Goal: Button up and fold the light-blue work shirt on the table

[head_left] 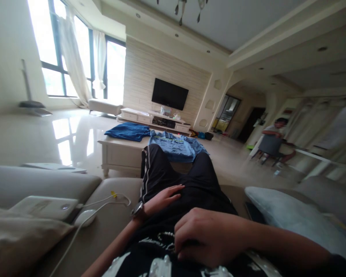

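I sit on a beige sofa point(112, 215) with my legs in black trousers point(175, 177) stretched out ahead. My left hand point(164, 198), a watch on its wrist, lies flat on my left thigh with the fingers stretched out. My right hand point(207, 234) rests on my lap over the black printed shirt, its fingers curled under; whether they hold anything is hidden. Neither hand touches the clothes on the table.
A white coffee table point(123, 152) ahead carries a dark blue garment point(128, 130) and a light blue shirt point(175, 146). A white power bank point(46, 207) with cables lies on the sofa at left, a grey cushion point(291, 215) at right. A person sits far right.
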### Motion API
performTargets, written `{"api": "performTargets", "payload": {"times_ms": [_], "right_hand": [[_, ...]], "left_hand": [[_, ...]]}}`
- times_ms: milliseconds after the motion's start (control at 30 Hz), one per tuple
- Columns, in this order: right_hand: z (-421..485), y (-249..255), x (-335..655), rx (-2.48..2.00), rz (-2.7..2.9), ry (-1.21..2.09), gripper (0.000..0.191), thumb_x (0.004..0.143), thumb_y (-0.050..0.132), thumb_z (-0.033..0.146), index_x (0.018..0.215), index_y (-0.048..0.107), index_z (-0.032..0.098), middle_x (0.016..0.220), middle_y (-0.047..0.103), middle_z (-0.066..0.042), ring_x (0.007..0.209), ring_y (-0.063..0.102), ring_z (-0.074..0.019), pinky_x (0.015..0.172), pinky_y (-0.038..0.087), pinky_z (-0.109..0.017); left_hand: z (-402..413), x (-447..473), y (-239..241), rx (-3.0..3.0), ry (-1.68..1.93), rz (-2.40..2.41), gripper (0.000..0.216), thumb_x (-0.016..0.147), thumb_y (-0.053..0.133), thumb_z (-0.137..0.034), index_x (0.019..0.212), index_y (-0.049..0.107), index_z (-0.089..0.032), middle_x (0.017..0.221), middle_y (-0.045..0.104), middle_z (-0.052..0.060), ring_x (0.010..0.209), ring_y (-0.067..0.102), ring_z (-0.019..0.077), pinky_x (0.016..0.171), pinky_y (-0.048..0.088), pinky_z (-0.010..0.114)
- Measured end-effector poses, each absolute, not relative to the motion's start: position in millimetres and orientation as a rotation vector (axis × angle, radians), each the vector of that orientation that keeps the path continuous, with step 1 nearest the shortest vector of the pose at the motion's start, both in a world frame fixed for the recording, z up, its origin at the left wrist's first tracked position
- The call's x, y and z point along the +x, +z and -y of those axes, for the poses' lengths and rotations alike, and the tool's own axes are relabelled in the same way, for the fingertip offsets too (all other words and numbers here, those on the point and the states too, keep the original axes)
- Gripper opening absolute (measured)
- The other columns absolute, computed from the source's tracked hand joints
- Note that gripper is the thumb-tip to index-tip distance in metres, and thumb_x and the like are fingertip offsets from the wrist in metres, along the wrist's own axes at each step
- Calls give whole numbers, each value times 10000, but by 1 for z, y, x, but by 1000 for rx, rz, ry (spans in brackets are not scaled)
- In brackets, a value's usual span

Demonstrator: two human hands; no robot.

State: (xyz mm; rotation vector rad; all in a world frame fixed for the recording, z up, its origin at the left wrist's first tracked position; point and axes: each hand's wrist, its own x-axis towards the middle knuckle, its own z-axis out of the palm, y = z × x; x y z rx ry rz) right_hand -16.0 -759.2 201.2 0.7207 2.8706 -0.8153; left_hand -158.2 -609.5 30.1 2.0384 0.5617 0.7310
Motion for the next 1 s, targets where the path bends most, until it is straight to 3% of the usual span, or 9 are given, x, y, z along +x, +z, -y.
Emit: {"api": "performTargets", "payload": {"times_ms": [333, 467, 667, 833, 1000], "right_hand": [[749, 189, -9, 473, -2931, -1183, 126, 971, 584, 237, 883, 604, 151, 921, 675, -70, 884, 634, -127, 839, 487, -176], [743, 189, -9, 419, -2780, -1403, 229, 975, 639, 356, 901, 604, 142, 928, 681, -84, 876, 650, -141, 859, 503, -199], [736, 182, -7, 611, -2788, -1358, 420, 966, 639, 531, 914, 637, 114, 851, 656, -55, 799, 623, -127, 786, 493, -202], [736, 183, -4, 668, -2760, -1376, 468, 947, 642, 582, 927, 646, 114, 884, 659, -56, 819, 616, -122, 825, 494, -202], [737, 185, -4, 669, -2748, -1388, 465, 945, 643, 586, 929, 644, 121, 880, 646, -45, 835, 614, -119, 828, 491, -197]], "left_hand": [[592, -151, 10, 2037, 768, -605, 662, 940, 549, -636, 1488, 563, -265, 1579, 498, 19, 1489, 457, 259, 1292, 295, 464], [595, -152, 13, 2045, 762, -619, 653, 950, 544, -609, 1498, 553, -254, 1586, 485, 21, 1495, 448, 263, 1291, 287, 453], [598, -152, 20, 2017, 750, -625, 596, 948, 556, -527, 1479, 571, -257, 1572, 505, -25, 1497, 439, 285, 1300, 259, 464], [597, -151, 17, 1958, 790, -618, 545, 905, 624, -532, 1412, 630, -333, 1528, 554, -75, 1474, 472, 293, 1297, 281, 447], [597, -151, 17, 1965, 776, -618, 579, 903, 611, -568, 1421, 622, -309, 1543, 542, -60, 1486, 455, 304, 1305, 270, 457]]}}
